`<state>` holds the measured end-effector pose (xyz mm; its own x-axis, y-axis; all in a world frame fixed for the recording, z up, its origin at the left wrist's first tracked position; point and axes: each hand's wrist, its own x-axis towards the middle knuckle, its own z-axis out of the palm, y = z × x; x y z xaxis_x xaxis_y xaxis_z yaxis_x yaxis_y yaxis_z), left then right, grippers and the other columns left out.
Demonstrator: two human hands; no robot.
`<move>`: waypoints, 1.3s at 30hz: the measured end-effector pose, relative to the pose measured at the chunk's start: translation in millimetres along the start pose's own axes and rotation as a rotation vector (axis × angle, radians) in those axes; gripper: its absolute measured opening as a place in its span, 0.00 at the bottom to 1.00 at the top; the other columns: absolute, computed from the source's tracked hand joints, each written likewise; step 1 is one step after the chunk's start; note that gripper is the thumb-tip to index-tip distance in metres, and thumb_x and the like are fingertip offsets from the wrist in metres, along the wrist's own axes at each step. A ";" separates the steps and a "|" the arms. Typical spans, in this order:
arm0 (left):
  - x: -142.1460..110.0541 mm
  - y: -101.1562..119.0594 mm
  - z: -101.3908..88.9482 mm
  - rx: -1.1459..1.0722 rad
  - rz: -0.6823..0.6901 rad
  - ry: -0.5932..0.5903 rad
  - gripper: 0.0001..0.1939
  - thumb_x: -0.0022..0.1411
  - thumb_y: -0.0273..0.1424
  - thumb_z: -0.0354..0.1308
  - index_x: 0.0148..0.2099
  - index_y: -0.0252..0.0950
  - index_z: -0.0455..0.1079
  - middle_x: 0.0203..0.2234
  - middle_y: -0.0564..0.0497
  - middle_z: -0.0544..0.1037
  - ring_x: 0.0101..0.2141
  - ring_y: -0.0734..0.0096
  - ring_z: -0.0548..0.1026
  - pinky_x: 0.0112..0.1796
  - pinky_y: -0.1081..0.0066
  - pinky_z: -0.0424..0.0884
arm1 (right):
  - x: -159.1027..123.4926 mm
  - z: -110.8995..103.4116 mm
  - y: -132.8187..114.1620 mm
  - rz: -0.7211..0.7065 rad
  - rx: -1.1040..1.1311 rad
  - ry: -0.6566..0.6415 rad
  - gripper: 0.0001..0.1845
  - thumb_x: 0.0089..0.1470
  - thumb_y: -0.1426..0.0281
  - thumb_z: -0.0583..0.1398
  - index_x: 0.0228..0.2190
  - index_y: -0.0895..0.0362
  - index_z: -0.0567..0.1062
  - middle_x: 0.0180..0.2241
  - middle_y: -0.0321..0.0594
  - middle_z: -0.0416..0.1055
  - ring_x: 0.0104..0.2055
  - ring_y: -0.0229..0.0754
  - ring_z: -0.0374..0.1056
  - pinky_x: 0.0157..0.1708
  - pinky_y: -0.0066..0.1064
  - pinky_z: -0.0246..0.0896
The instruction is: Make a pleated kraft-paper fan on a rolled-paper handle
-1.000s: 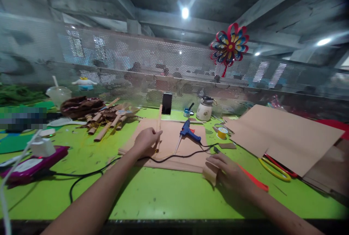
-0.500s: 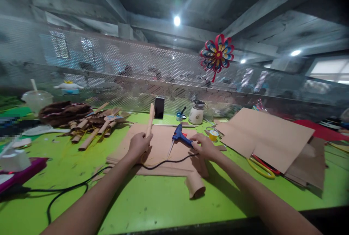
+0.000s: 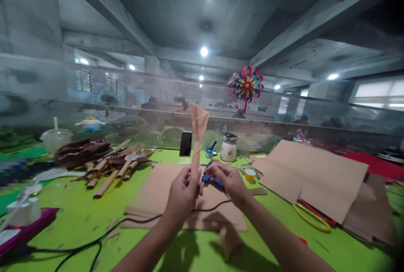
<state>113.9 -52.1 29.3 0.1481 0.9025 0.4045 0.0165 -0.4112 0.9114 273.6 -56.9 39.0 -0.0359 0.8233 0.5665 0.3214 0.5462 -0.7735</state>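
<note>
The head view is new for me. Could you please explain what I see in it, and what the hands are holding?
There is no robot here: these are a person's two bare hands, seen by a camera worn on the head, looking forward and down.

The left hand holds up a brown stick with a fan-shaped top. The right hand is beside it, in front of a blue glue gun; whether it grips anything, I cannot tell.

On the green table lie flat brown sheets, with similar brown pieces heaped to the left. Behind the sheets stand a dark phone and a pale jar; a yellow spool sits to the right.
</note>
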 end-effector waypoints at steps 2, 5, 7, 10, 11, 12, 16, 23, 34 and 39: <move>-7.8 -10.4 11.9 -0.101 0.042 -0.045 0.19 0.60 0.50 0.53 0.35 0.38 0.63 0.14 0.58 0.67 0.15 0.76 0.61 0.18 0.76 0.57 | -2.4 0.6 -10.9 0.021 0.149 -0.036 0.22 0.59 0.54 0.54 0.34 0.60 0.78 0.34 0.44 0.74 0.33 0.40 0.69 0.34 0.31 0.66; -15.7 -26.8 24.4 -0.157 0.058 -0.017 0.18 0.62 0.49 0.52 0.37 0.38 0.63 0.14 0.59 0.66 0.16 0.77 0.61 0.19 0.77 0.57 | -9.4 5.2 -20.4 -0.027 0.210 -0.125 0.19 0.57 0.56 0.58 0.35 0.59 0.78 0.36 0.43 0.73 0.37 0.40 0.69 0.37 0.30 0.65; -19.6 -33.4 29.4 -0.183 0.076 -0.017 0.19 0.63 0.49 0.50 0.35 0.38 0.62 0.16 0.58 0.66 0.17 0.77 0.61 0.20 0.77 0.58 | -14.0 11.0 -21.8 0.029 0.261 -0.181 0.18 0.55 0.57 0.60 0.35 0.59 0.78 0.29 0.39 0.71 0.28 0.37 0.67 0.30 0.28 0.64; -23.3 -36.3 32.8 -0.163 0.078 -0.025 0.19 0.64 0.49 0.49 0.35 0.38 0.62 0.17 0.58 0.65 0.18 0.77 0.62 0.21 0.77 0.58 | -17.4 18.0 -18.0 0.141 0.377 -0.193 0.18 0.52 0.57 0.63 0.33 0.60 0.77 0.22 0.34 0.66 0.16 0.31 0.58 0.17 0.25 0.55; -24.1 -35.9 32.9 -0.144 0.083 -0.032 0.18 0.64 0.49 0.49 0.35 0.38 0.63 0.18 0.57 0.66 0.19 0.76 0.62 0.21 0.76 0.59 | -17.1 18.8 -15.4 0.135 0.387 -0.160 0.17 0.51 0.57 0.63 0.32 0.60 0.77 0.24 0.35 0.68 0.16 0.30 0.58 0.16 0.25 0.54; -24.8 -35.1 32.1 -0.116 0.096 -0.052 0.18 0.63 0.48 0.49 0.36 0.37 0.64 0.19 0.56 0.67 0.20 0.75 0.64 0.22 0.75 0.60 | -16.2 18.6 -11.9 0.109 0.373 -0.109 0.17 0.51 0.58 0.64 0.30 0.61 0.77 0.28 0.37 0.69 0.18 0.31 0.60 0.18 0.25 0.57; -27.7 -25.5 17.4 0.112 0.149 -0.181 0.18 0.58 0.46 0.57 0.30 0.35 0.72 0.24 0.48 0.75 0.27 0.69 0.71 0.28 0.72 0.64 | -8.7 12.4 9.3 0.013 0.312 0.088 0.16 0.54 0.58 0.62 0.33 0.60 0.76 0.31 0.40 0.72 0.29 0.36 0.67 0.30 0.28 0.64; -6.8 23.7 -37.3 -0.041 0.079 -0.260 0.22 0.60 0.44 0.56 0.24 0.32 0.75 0.16 0.49 0.72 0.18 0.73 0.67 0.20 0.73 0.60 | -10.4 -4.8 21.7 -0.033 0.381 0.096 0.17 0.58 0.56 0.59 0.35 0.59 0.71 0.23 0.34 0.69 0.20 0.31 0.61 0.21 0.24 0.58; 57.3 -8.0 -26.5 -0.295 -0.104 -0.188 0.13 0.54 0.39 0.64 0.35 0.33 0.77 0.34 0.42 0.79 0.39 0.61 0.74 0.39 0.67 0.68 | -15.7 -2.7 31.2 0.210 0.840 -0.003 0.18 0.56 0.56 0.61 0.31 0.60 0.70 0.21 0.34 0.69 0.16 0.28 0.58 0.20 0.22 0.53; 46.1 -17.2 -20.7 -0.358 -0.114 -0.232 0.14 0.57 0.39 0.61 0.40 0.34 0.77 0.39 0.41 0.79 0.43 0.58 0.73 0.42 0.64 0.68 | -21.2 11.9 33.7 0.253 0.700 -0.016 0.19 0.52 0.57 0.63 0.32 0.61 0.71 0.21 0.35 0.69 0.18 0.29 0.61 0.20 0.22 0.53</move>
<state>100.0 -0.8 33.9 0.3837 0.8702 0.3090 -0.2918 -0.2032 0.9346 273.9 -54.1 -2.5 -0.0559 0.9361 0.3472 -0.3563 0.3062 -0.8828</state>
